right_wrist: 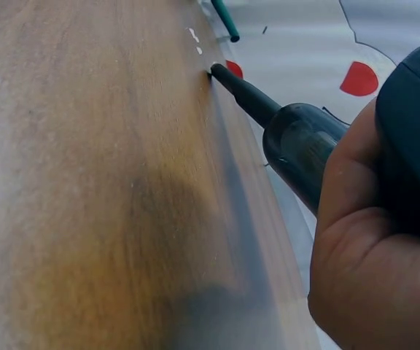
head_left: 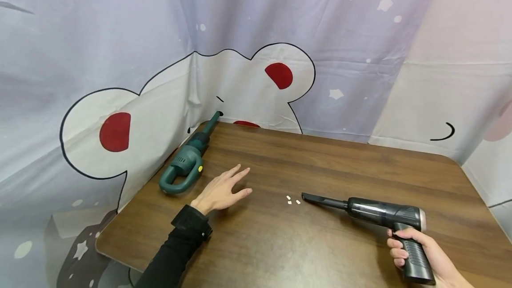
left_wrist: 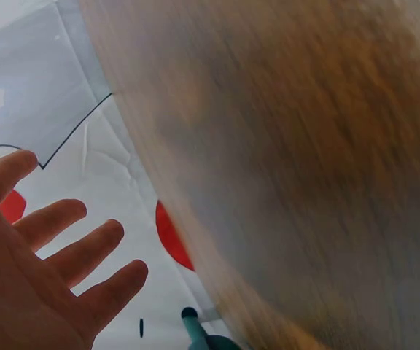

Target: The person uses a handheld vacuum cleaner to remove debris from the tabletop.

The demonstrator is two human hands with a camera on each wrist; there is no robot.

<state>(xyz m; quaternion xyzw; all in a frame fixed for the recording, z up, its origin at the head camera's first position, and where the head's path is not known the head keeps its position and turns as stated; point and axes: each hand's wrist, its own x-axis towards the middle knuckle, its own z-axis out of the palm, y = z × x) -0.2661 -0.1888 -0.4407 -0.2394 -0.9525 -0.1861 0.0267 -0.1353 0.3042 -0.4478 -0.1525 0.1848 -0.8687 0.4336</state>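
My right hand (head_left: 418,252) grips the handle of a black handheld vacuum (head_left: 384,212), fingers curled round it. Its flat crevice nozzle points left, with the tip close beside several small white bits (head_left: 293,200) on the wooden table (head_left: 256,243). In the right wrist view the vacuum (right_wrist: 301,142) shows its nozzle tip near the tabletop and the white bits just past it. My left hand (head_left: 222,191) is spread over the table left of the bits, holding nothing. The left wrist view shows that hand (left_wrist: 42,270) with its fingers apart.
A dark green handheld tool (head_left: 186,159) with a loop handle and long nozzle lies along the table's left edge. Behind the table hangs a printed curtain (head_left: 240,17), its lower edge meeting the back of the tabletop.
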